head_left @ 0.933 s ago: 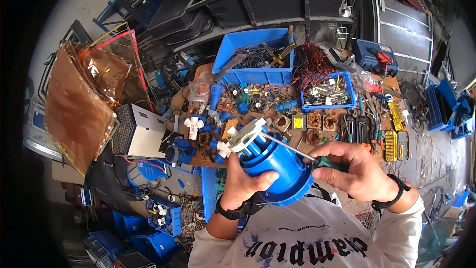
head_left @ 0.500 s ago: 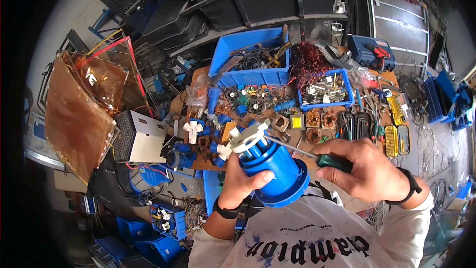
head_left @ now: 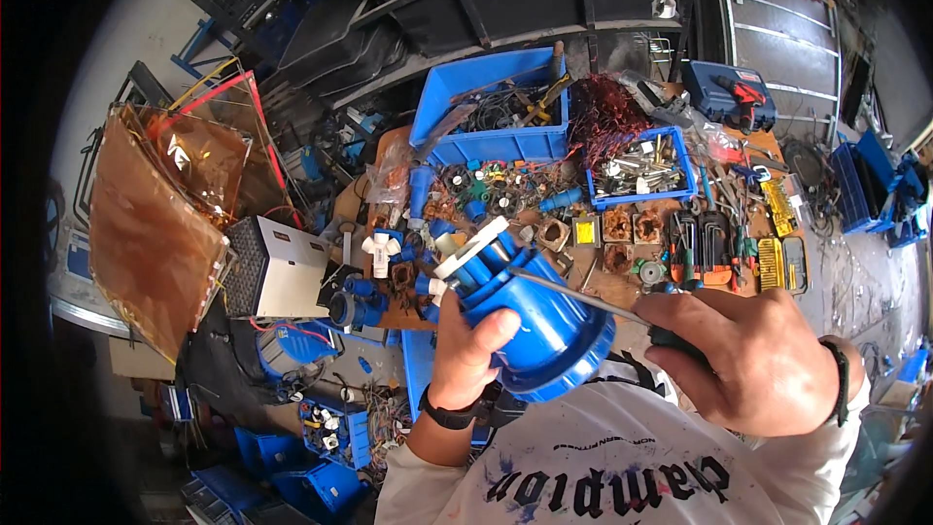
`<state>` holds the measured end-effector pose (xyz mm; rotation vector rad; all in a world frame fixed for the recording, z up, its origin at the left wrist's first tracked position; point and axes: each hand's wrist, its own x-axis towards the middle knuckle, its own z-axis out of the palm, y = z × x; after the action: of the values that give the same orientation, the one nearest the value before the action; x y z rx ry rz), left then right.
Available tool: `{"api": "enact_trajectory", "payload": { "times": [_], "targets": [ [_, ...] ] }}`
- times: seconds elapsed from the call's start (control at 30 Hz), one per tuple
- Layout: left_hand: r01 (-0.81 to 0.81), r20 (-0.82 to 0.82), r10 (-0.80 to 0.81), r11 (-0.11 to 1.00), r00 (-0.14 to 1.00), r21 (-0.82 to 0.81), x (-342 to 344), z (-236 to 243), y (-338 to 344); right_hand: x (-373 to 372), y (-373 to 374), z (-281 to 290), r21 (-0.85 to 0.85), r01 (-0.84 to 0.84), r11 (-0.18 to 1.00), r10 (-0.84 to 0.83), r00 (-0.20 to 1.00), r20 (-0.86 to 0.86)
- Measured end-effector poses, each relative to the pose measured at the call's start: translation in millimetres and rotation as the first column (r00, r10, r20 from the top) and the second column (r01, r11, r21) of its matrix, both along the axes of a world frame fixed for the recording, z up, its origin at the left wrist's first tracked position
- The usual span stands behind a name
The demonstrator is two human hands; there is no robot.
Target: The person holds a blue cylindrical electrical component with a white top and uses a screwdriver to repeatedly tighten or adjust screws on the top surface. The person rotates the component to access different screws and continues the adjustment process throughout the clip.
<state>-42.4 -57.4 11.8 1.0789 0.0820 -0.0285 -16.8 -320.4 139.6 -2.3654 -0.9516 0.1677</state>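
My left hand [head_left: 468, 355] is closed round a large blue plastic industrial plug [head_left: 539, 331], held tilted in front of my chest. Its wide rimmed end points down to the right, and a white insert [head_left: 472, 247] sits at its upper end. In my right hand [head_left: 748, 355] is the dark green handle of a screwdriver [head_left: 593, 299]. The metal shaft runs left to the plug, and its tip lies at the blue ribs just below the white insert. Whether the tip presses in or only touches, I cannot tell.
Beyond the plug, a cluttered bench carries a big blue bin [head_left: 496, 148] of cables and a smaller blue tray [head_left: 641, 192] of metal parts. Hex keys [head_left: 716, 245] and a yellow bit case [head_left: 770, 264] lie at the right. A white-sided box [head_left: 292, 272] stands at the left.
The plug has turned in my left hand, so its white insert shows more edge-on. My right hand has moved right and slightly down, with the screwdriver tip lower on the plug.
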Motion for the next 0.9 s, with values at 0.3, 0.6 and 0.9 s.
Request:
{"api": "enact_trajectory", "payload": {
  "times": [0.3, 0.6, 0.9],
  "targets": [
    [0.1, -0.06, -0.101, 0.994, 0.993, -0.033, -8.3, 3.8, -9.1, -4.0, 3.8, -10.7, 0.068, -0.004, 0.998, 0.008, 0.998, -0.057],
    [0.155, -0.061, -0.154, 0.988, 0.986, 0.024, -15.7, 9.9, -5.6, -9.8, -2.8, -6.4, 0.129, -0.012, 0.992, 0.021, 0.998, -0.067],
    [0.253, -0.082, -0.24, 0.939, 0.967, 0.233, -23.4, 20.2, 1.9, 1.1, -16.0, 17.2, 0.083, -0.042, 0.996, 0.054, 0.988, -0.145]
  ]
}}
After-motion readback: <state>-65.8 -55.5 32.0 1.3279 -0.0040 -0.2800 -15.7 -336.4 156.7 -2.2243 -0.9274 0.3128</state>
